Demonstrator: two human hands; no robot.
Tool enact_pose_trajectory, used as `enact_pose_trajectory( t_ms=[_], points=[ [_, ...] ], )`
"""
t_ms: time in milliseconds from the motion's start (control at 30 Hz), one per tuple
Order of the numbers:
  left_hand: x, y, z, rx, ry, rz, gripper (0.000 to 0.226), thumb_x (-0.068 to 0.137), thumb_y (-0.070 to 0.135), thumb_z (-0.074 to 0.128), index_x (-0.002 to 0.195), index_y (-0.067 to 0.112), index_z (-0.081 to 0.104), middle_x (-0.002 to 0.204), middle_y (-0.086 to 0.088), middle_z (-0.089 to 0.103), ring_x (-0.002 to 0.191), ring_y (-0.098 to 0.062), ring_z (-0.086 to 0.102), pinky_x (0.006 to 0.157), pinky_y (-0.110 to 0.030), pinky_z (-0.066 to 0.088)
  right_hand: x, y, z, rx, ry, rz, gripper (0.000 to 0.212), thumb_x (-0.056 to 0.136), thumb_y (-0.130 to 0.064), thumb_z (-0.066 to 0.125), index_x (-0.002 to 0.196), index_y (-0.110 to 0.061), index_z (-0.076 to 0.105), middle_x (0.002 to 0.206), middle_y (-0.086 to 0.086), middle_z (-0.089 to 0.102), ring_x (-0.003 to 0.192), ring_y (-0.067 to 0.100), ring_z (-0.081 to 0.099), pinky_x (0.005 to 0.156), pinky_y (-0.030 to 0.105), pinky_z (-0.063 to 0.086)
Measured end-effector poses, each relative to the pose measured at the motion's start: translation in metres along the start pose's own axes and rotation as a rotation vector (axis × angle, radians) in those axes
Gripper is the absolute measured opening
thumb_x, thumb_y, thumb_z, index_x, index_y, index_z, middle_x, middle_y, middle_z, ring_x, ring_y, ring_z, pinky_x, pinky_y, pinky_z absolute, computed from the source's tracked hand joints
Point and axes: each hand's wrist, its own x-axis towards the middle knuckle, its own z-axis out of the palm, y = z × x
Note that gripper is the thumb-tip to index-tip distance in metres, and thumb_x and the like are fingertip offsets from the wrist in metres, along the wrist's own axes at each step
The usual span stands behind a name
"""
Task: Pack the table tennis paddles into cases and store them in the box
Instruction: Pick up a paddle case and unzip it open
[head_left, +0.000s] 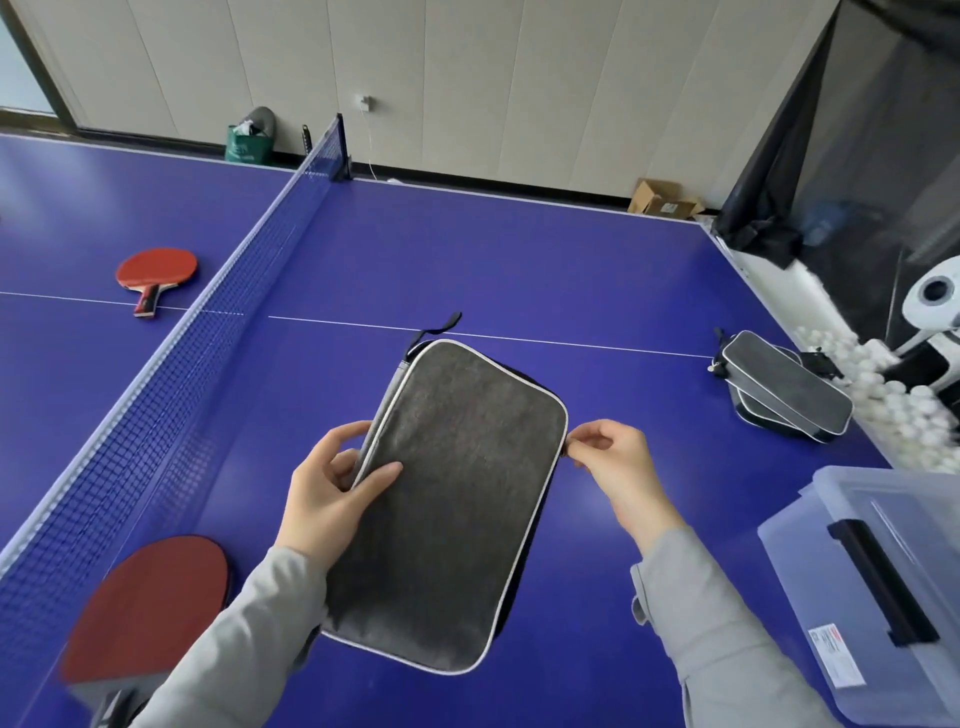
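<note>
I see a grey case (457, 499) held above the blue table (519, 260), near the middle. My left hand (332, 483) grips its left edge, thumb on top, fingers curled under. My right hand (613, 457) pinches something small at the case's right edge; I cannot tell what. What the case holds is hidden. Two more cases (784, 389) lie stacked at the right, shut. A clear lidded box (883, 587) sits near right, contents unclear. One red paddle (150, 603) lies by my left sleeve, another paddle (156, 273) beyond the net (171, 364).
</note>
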Motion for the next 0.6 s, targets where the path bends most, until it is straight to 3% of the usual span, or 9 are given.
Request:
enact_pose_trajectory(
  t_ms=[167, 233, 367, 600],
  points=[
    [0.003, -0.004, 0.01, -0.147, 0.139, -0.158, 0.03, 0.074, 0.02, 0.078, 0.092, 0.041, 0.065, 0.082, -0.001, 0.075, 0.068, -0.016, 0.07, 0.059, -0.027, 0.057, -0.012, 0.013, 0.005, 0.067, -0.062, -0.04, 0.009, 0.078, -0.011, 0.072, 0.072, -0.018, 0.071, 0.063, -0.009, 0.068, 0.057, 0.0, 0.058, 0.061, 0.014, 0.047],
    [0.007, -0.005, 0.013, -0.215, 0.202, -0.221, 0.031, 0.075, 0.021, 0.078, 0.098, 0.035, 0.064, 0.081, 0.0, 0.075, 0.067, -0.015, 0.071, 0.056, -0.028, 0.055, -0.016, 0.017, 0.008, 0.07, -0.097, -0.055, 0.01, 0.078, -0.013, 0.073, 0.07, -0.019, 0.072, 0.063, -0.009, 0.069, 0.058, -0.002, 0.059, 0.062, 0.013, 0.049],
    [0.014, -0.006, 0.018, -0.276, 0.286, -0.31, 0.041, 0.074, 0.019, 0.079, 0.111, 0.02, 0.061, 0.082, -0.003, 0.075, 0.069, -0.022, 0.069, 0.07, -0.038, 0.057, -0.022, 0.024, 0.008, 0.041, -0.149, -0.068, 0.007, 0.08, -0.017, 0.073, 0.073, -0.019, 0.072, 0.064, -0.009, 0.069, 0.059, 0.0, 0.059, 0.066, 0.02, 0.049],
    [0.021, -0.01, 0.025, -0.338, 0.429, -0.41, 0.045, 0.073, 0.02, 0.08, 0.112, 0.02, 0.057, 0.087, -0.006, 0.07, 0.076, -0.025, 0.067, 0.08, -0.046, 0.056, -0.029, 0.03, -0.001, -0.214, -0.117, -0.291, 0.019, 0.083, -0.018, 0.067, 0.065, -0.025, 0.066, 0.062, -0.013, 0.067, 0.056, 0.0, 0.057, 0.055, 0.009, 0.043]
  ],
)
